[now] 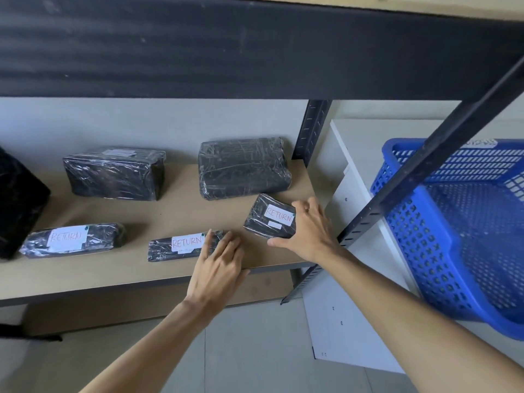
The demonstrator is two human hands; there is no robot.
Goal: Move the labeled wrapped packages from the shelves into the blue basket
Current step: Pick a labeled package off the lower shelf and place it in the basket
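Three black wrapped packages with white "RETURN" labels lie along the front of the wooden shelf. My right hand grips the small right-hand package, thumb under its near edge and fingers on its far right side. My left hand rests with spread fingers on the right end of the flat middle package. The third labeled package lies untouched at the left. The blue basket stands to the right on a white cabinet, with nothing visible inside.
Two larger black wrapped packages sit at the back of the shelf, one with a small label on top. Another black bundle is at the far left. A black metal upright stands between the shelf and the basket.
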